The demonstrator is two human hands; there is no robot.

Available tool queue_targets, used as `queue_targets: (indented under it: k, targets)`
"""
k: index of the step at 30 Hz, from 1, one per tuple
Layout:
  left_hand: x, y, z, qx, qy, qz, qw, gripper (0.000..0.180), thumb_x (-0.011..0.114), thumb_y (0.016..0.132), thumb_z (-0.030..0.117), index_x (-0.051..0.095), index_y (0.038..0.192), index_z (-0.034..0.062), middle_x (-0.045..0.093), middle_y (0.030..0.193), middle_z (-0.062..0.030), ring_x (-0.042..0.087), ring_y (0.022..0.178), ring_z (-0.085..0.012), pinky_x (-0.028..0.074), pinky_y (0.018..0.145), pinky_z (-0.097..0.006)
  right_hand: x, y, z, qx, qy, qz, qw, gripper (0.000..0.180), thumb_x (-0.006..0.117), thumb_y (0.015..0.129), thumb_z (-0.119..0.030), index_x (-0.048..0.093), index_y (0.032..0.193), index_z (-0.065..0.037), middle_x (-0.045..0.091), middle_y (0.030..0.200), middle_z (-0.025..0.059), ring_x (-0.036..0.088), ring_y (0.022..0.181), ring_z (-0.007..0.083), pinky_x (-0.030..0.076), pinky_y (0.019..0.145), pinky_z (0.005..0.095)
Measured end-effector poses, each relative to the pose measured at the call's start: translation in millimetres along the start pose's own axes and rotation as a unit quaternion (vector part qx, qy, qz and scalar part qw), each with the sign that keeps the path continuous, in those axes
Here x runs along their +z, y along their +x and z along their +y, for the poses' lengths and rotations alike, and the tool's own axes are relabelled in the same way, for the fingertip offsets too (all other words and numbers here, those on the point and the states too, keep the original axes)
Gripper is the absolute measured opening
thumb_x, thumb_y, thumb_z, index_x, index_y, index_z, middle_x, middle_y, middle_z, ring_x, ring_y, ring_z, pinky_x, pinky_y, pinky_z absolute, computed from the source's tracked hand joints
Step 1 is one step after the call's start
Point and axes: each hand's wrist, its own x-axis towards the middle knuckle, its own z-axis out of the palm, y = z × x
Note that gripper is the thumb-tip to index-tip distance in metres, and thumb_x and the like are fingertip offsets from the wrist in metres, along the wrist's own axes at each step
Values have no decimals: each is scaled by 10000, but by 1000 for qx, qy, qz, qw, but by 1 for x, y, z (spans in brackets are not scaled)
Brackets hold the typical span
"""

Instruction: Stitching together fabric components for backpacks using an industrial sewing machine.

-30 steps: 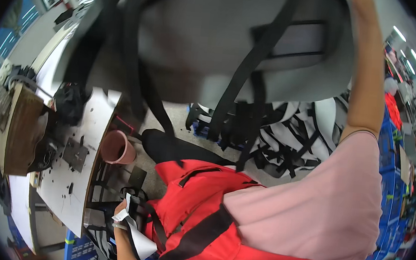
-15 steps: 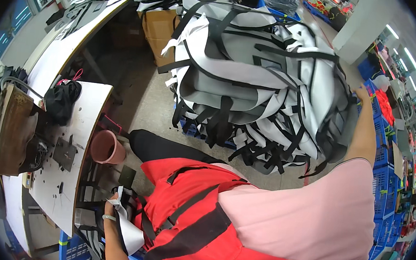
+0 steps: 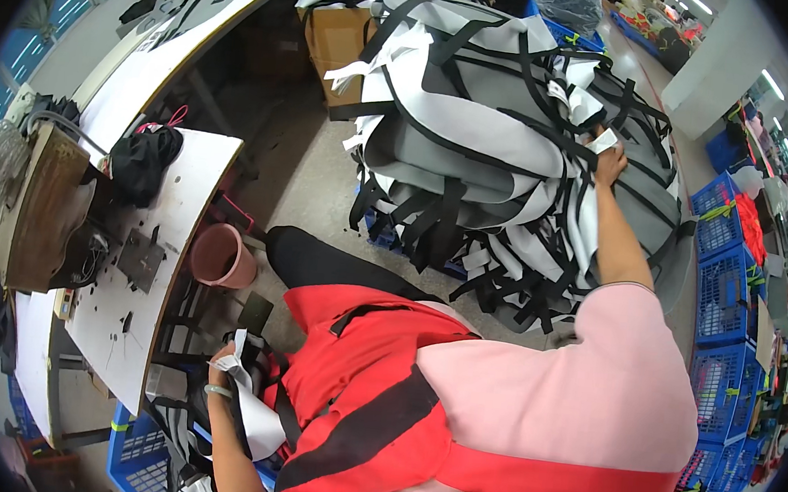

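Observation:
A big heap of grey and white fabric pieces (image 3: 483,80) with black straps stands in front of me. My right hand (image 3: 611,162) reaches onto its right side, fingers closed on a small white fabric end (image 3: 602,140) among the straps. Low on the left, beside my red apron (image 3: 357,346), my left hand (image 3: 222,364) is closed round the upper end of a white fabric piece (image 3: 258,426) with black edging. That piece hangs down over a blue crate (image 3: 128,452) holding more grey and black fabric.
At the left stands a white table (image 3: 183,195) with a sewing machine (image 3: 41,206) and a black cloth bundle (image 3: 143,163). A pink bin (image 3: 222,257) is beside it. Stacked blue crates (image 3: 725,294) line the right; a cardboard box (image 3: 336,49) stands behind.
My right hand has moved left from the heap's outer right edge onto its upper right part, shifting the fabric there. My left hand keeps its hold. The whole view has turned slightly.

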Motion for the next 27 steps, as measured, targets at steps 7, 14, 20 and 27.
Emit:
queue_targets:
  k: [7,14,20,27]
  targets:
    - [7,-12,3,41,-166,1,985,381,697,839,383,706,901,7,621,779,7,538,685,-98,427,624,-256,-36,107,38,95,178,-322,925,387,622,793,-386,621,1164,-277,620,1196,36,562,1141,303,429,913,503]
    - [-2,8,-21,46,-115,-14,992,472,555,934,437,690,1002,-10,634,873,-3,539,788,-97,442,724,-264,-224,167,59,159,197,-483,838,543,603,813,-561,639,888,-24,630,689,104,648,597,206,498,435,306]
    - [0,14,-25,51,-142,-9,989,445,574,925,419,693,982,-7,635,854,-5,542,767,-99,444,706,-264,-260,85,5,16,220,-608,763,401,743,730,-342,601,824,21,599,670,74,582,492,172,519,430,324]
    - [-1,7,-27,56,-167,0,984,414,597,914,397,696,959,-2,637,832,-7,545,741,-101,446,684,-265,-221,150,52,-39,227,-253,940,255,595,694,-147,635,927,-51,662,941,182,631,915,335,477,781,414]
